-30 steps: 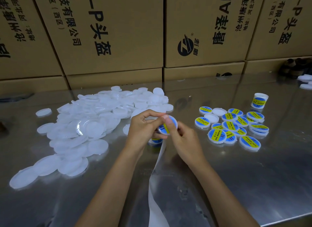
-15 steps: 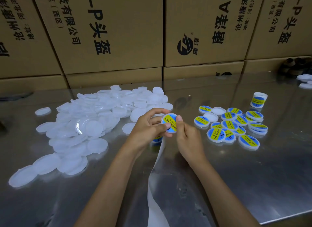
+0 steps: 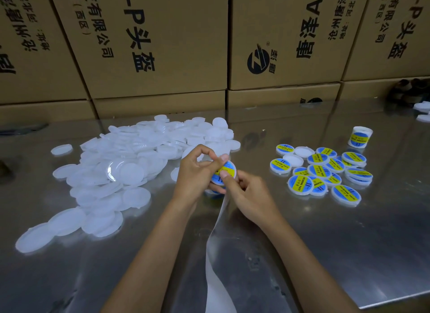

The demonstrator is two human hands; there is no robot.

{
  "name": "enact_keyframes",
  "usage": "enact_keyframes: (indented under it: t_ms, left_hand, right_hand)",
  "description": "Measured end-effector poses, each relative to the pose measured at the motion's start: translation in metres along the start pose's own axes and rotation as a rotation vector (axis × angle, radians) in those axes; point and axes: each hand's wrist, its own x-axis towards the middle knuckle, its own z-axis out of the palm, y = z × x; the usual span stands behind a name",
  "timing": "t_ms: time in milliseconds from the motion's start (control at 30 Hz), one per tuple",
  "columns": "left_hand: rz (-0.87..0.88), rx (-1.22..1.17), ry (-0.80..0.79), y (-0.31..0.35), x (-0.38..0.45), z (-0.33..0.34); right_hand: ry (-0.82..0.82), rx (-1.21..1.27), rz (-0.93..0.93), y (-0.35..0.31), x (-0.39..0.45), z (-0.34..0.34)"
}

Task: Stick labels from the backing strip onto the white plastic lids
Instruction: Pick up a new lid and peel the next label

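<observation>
My left hand (image 3: pixel 197 173) grips a white plastic lid (image 3: pixel 229 170) with a round blue and yellow label on its face, held above the table's middle. The thumb of my right hand (image 3: pixel 249 194) presses on the label's lower part while its fingers curl under the lid. A white backing strip (image 3: pixel 215 254) hangs from under my hands down toward the near edge, with another label partly hidden below the lid. A big heap of plain white lids (image 3: pixel 121 170) lies to the left. Several labelled lids (image 3: pixel 323 173) lie to the right.
The steel table (image 3: pixel 349 254) has its near edge at lower right. Stacked cardboard boxes (image 3: pixel 149 44) wall off the back. A labelled lid standing on edge (image 3: pixel 359 136) is at the right rear, and more white lids (image 3: pixel 422 111) lie at the far right edge.
The lid has been turned and lowered slightly in my hands. My right thumb has slid from the label's upper right edge to its lower part, and my left thumb now lies across its top.
</observation>
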Motion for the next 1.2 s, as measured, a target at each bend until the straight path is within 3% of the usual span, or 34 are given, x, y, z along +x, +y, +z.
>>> enact_keyframes:
  t_ms: [100, 333, 567, 733, 900, 1067, 1200]
  left_hand:
    - [0.001, -0.002, 0.0, 0.001, 0.0, 0.0]
    - [-0.05, -0.099, -0.223, 0.0, 0.0, -0.003]
    - [0.021, -0.014, -0.327, -0.004, 0.0, 0.0]
    - [0.04, -0.051, -0.085, -0.002, 0.0, 0.002]
    - [0.023, -0.083, 0.22, -0.001, 0.012, -0.019]
    - [0.005, 0.207, 0.498, -0.017, 0.026, -0.045]
    - [-0.037, 0.596, 0.445, -0.031, 0.029, -0.057]
  right_hand:
    - [0.056, 0.035, 0.011, -0.002, 0.001, -0.002]
    - [0.124, 0.013, 0.042, 0.0, 0.002, -0.003]
    - [0.145, 0.121, 0.153, 0.003, 0.007, -0.007]
    - [0.396, 0.544, 0.494, 0.011, 0.019, -0.03]
    - [0.437, 1.002, 0.629, 0.018, 0.022, -0.053]
    - [0.37, 1.003, 0.609, 0.016, 0.021, -0.052]
    - [0.314, 0.804, 0.559, 0.011, 0.021, -0.043]
